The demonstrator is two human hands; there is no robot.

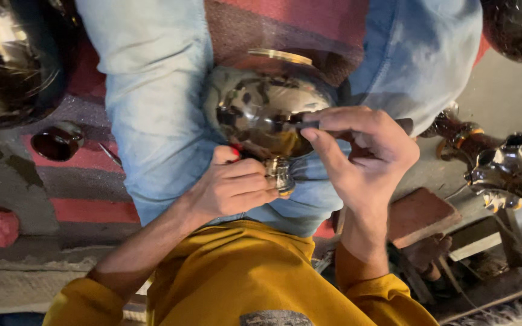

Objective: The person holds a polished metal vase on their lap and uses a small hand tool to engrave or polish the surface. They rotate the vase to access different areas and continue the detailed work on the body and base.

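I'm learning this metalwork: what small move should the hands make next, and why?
Probably draw the tool in the right hand a little further along the pot. Its tip already rests on the shiny belly, and the left hand steadies the neck.

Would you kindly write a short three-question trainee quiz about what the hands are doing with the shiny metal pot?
1. True or false: the metal pot rests in the person's lap.
2. Which hand grips the pot's small neck: A left, B right?
3. What colour are the person's sleeves?

Key: 1 true, between the light blue trouser legs. 2 A, the left hand; the right hand pinches a thin dark tool against the pot. 3 mustard yellow.
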